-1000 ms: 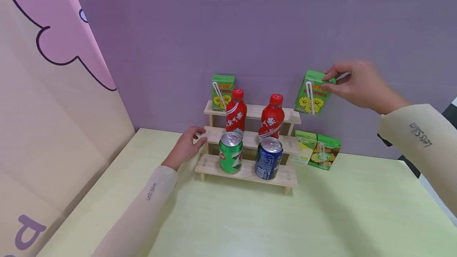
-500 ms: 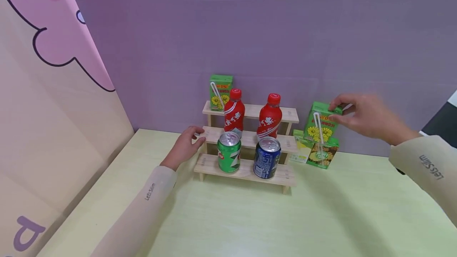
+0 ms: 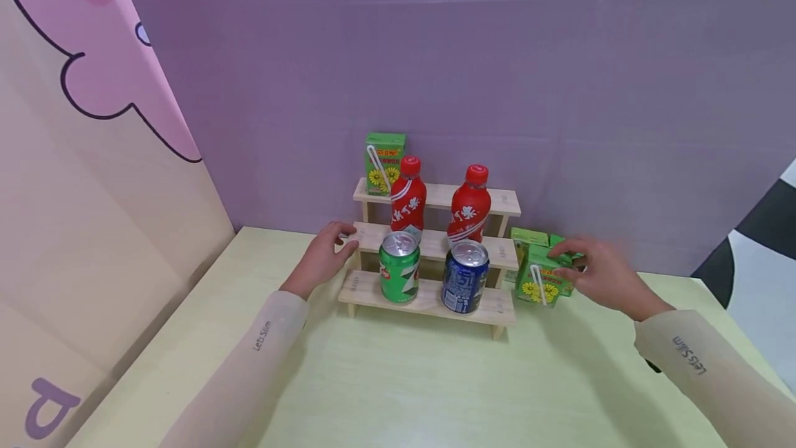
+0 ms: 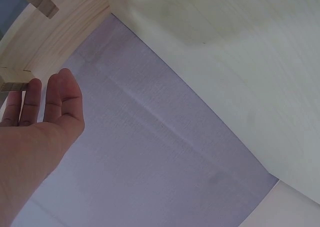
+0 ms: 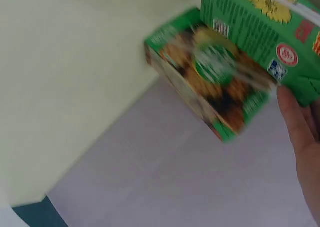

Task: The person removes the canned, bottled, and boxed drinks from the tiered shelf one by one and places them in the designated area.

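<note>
My right hand (image 3: 600, 275) pinches a green drink carton (image 3: 539, 276) by its top, with yellow flowers and a white straw on the front. This carton stands low at the right of the wooden tiered stand (image 3: 429, 303), overlapping two other cartons in the head view. In the right wrist view, the held carton (image 5: 250, 32) is beside a brown-and-green carton (image 5: 210, 62), my thumb at its lower corner. My left hand (image 3: 320, 258) has its fingertips at the left end of the stand's middle board; in the left wrist view they meet the board's end (image 4: 15, 84).
On the stand are a flower carton (image 3: 384, 157) on top, two red bottles (image 3: 470, 209) on the middle board, and a green can (image 3: 399, 268) and a blue can (image 3: 465, 278) on the lowest. A yellow-green carton (image 3: 527, 235) stands at right, before a purple backdrop (image 3: 435, 54).
My right hand has brought the flower carton down from beside the top board to in front of the two cartons at the stand's right. My left hand has stayed at the stand.
</note>
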{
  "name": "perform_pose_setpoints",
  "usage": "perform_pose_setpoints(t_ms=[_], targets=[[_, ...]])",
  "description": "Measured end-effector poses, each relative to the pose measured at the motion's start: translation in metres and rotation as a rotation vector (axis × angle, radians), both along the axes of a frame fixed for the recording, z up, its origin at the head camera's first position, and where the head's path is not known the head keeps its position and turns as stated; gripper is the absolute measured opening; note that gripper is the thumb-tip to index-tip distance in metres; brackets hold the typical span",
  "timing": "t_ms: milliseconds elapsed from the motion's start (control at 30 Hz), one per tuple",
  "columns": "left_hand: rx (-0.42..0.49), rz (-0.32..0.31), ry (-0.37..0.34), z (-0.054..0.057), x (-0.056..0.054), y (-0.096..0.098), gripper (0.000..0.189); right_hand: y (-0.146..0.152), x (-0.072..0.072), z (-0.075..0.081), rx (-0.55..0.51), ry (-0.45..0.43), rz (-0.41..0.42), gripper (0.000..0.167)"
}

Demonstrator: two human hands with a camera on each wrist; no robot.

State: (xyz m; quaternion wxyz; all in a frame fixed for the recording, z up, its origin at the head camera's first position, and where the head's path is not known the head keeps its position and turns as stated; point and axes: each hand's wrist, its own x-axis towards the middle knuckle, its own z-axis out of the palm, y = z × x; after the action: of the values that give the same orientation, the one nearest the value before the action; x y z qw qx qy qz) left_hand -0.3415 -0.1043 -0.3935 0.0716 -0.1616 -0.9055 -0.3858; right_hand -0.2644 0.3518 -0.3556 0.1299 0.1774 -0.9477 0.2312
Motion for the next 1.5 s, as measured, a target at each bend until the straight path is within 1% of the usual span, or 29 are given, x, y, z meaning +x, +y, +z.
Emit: perform_pose_setpoints(t_ms=[100, 167, 233, 300, 400, 433, 500, 600, 667, 767, 867, 1000, 1133, 1233, 1300, 1400, 1467, 1500], targets=[[-0.002, -0.002, 0.001, 0.000, 0.002, 0.000, 0.032, -0.002, -0.003, -0.016, -0.034, 0.001, 0.004, 0.022], [-0.002, -0.001, -0.004, 0.000, 0.002, 0.001, 0.031, -0.004, -0.004, -0.022, -0.039, 0.013, 0.003, 0.022], [-0.005, -0.003, -0.005, 0.000, 0.002, 0.001, 0.031, -0.005, -0.005, -0.025, -0.038, 0.024, 0.007, 0.021], [-0.006, -0.004, -0.006, 0.000, 0.001, 0.001, 0.031, -0.006, -0.006, -0.024, -0.019, 0.031, 0.009, 0.022], [-0.009, 0.001, -0.009, 0.000, 0.000, 0.000, 0.031, -0.007, -0.008, -0.021, 0.043, 0.046, 0.018, 0.024], [-0.010, 0.002, -0.010, 0.000, 0.000, 0.000, 0.032, -0.007, -0.009, -0.019, 0.067, 0.044, 0.022, 0.024], [-0.011, 0.004, -0.010, 0.000, 0.000, 0.000, 0.032, -0.009, -0.010, -0.014, 0.084, 0.016, 0.025, 0.023], [-0.007, 0.005, -0.013, 0.001, 0.001, 0.000, 0.032, -0.015, -0.012, 0.002, 0.061, -0.005, 0.015, 0.023], [-0.008, 0.009, -0.015, 0.001, 0.001, 0.000, 0.033, -0.022, -0.012, 0.020, 0.017, 0.009, 0.020, 0.023], [-0.012, 0.017, -0.022, 0.001, 0.002, 0.000, 0.033, -0.036, -0.010, 0.051, -0.027, 0.095, 0.040, 0.022], [-0.010, 0.019, -0.027, 0.002, 0.002, 0.001, 0.033, -0.050, -0.009, 0.080, -0.038, 0.177, 0.045, 0.023], [-0.008, 0.020, -0.024, 0.002, 0.003, 0.001, 0.032, -0.066, -0.011, 0.110, -0.019, 0.231, 0.033, 0.025], [-0.012, 0.027, -0.028, 0.002, 0.003, 0.000, 0.032, -0.082, -0.017, 0.128, 0.013, 0.251, 0.049, 0.026], [-0.017, 0.031, -0.031, 0.002, 0.003, -0.001, 0.032, -0.096, -0.020, 0.138, 0.020, 0.237, 0.057, 0.027], [-0.018, 0.026, -0.023, 0.002, 0.003, -0.002, 0.032, -0.108, -0.024, 0.144, 0.011, 0.232, 0.077, 0.027], [-0.014, 0.017, -0.011, 0.003, 0.003, -0.002, 0.031, -0.131, -0.032, 0.154, 0.015, 0.213, 0.111, 0.028], [-0.009, 0.013, -0.002, 0.003, 0.003, 0.000, 0.031, -0.148, -0.040, 0.160, 0.029, 0.186, 0.137, 0.029], [-0.006, 0.011, 0.002, 0.003, 0.003, 0.001, 0.031, -0.157, -0.044, 0.162, 0.040, 0.158, 0.147, 0.029]])
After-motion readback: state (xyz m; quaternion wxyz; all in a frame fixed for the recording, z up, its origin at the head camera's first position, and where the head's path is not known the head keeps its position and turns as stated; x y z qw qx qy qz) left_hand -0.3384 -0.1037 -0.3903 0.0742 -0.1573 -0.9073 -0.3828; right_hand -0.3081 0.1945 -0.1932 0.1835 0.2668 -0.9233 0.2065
